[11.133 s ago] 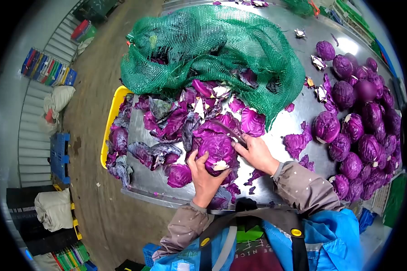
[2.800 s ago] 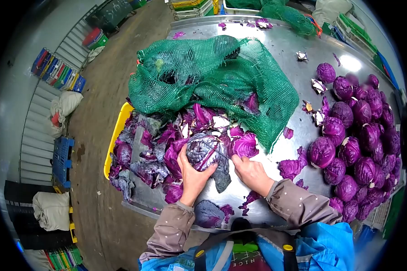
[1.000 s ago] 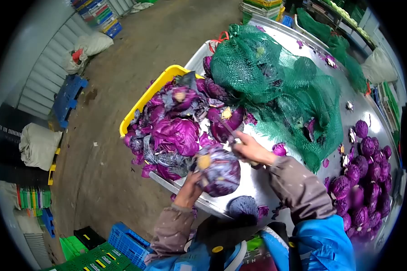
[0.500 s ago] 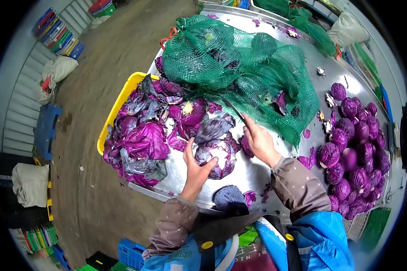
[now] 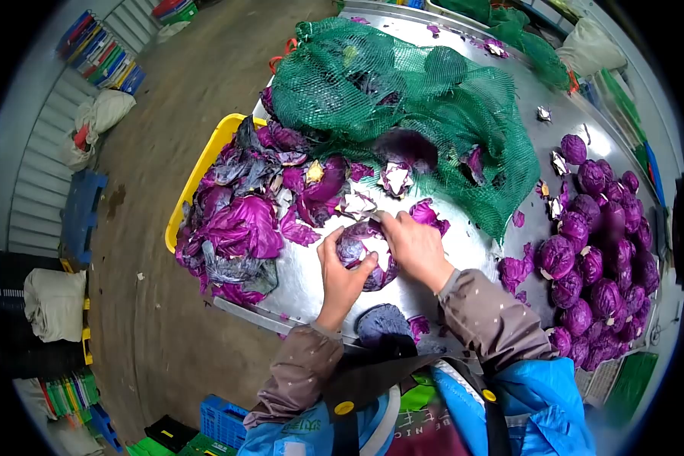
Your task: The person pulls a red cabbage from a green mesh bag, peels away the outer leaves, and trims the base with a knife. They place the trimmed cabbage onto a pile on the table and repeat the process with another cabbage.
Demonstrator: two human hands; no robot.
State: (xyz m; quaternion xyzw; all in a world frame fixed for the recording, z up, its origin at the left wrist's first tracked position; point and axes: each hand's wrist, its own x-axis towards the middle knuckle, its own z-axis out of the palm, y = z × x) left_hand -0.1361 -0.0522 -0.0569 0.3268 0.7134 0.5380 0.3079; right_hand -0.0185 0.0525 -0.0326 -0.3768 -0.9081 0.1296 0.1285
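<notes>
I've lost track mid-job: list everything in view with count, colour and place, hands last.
Cabbage: one, purple and white, between the hands
Cabbage pile: many, purple, table's right
Leaves: many, purple and grey, table's left and centre
Tub: one, yellow, table's left end
Nets: at least two, green, farther back
Table: one, silver, under the cabbages
Sacks: at least three, pale, far left and upper right
Crates: several, mixed colours, left and bottom
Pallet: one, blue, left
Garment: one, blue, bottom
Sleeves: two, brown-grey, bottom centre
Left hand: one, bare, on the cabbage's left
Right hand: one, bare, at its upper right
</notes>
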